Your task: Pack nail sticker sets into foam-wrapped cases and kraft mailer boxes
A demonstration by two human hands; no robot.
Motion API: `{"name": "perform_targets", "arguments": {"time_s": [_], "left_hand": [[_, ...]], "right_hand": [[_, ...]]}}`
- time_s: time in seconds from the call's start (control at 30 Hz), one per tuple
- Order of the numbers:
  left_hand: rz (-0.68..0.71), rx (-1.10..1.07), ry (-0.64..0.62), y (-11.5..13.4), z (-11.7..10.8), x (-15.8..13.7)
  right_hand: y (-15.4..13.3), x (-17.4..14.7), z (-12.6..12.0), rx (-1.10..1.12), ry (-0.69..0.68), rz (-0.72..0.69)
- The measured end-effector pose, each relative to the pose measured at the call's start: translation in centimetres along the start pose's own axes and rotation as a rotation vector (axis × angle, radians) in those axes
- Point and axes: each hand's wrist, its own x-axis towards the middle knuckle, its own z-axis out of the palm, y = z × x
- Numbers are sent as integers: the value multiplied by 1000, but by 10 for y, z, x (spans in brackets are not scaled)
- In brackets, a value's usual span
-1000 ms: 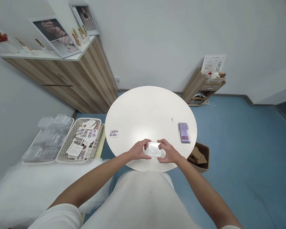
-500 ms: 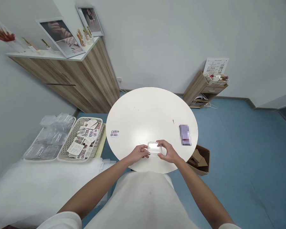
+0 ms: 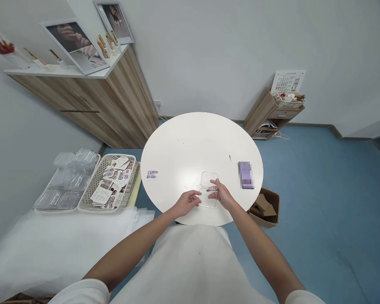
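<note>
A clear plastic box (image 3: 208,202) is held low over the near part of the round white table, its transparent lid (image 3: 209,174) folded up and away from me. The fingers of my left hand (image 3: 187,202) are closed on the box's left edge. My right hand (image 3: 222,194) grips it from the right, fingers around the hinge side and lid, the thumb lower down. Some of those fingertips show through the plastic. Nothing can be made out inside the box. On the table's left lies a small card of purple press-on nails (image 3: 152,175).
The white table (image 3: 177,126) also bears a blurred purple item (image 3: 246,175) at the right. Left stand a basket of nail cards (image 3: 80,204) and a basket of clear boxes (image 3: 65,185). A cardboard box (image 3: 274,207) sits on the floor at the right.
The clear box has gone from shut to opened, its lid swung up and away. My right fingers have moved over the hinge area; my left hand stays at the left edge.
</note>
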Motion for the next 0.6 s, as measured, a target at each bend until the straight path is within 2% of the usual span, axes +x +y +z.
{"name": "perform_targets", "arguments": {"time_s": [0.13, 0.2, 0.33, 0.6], "left_hand": [[-26, 8, 56, -2, 2, 2], [-40, 14, 81, -4, 3, 3], [-52, 45, 123, -14, 6, 8], [-206, 171, 119, -29, 12, 12]], "right_hand": [[11, -10, 0, 51, 139, -99], [19, -18, 0, -31, 187, -152], [39, -33, 2, -207, 196, -197], [67, -30, 5, -288, 213, -65]]}}
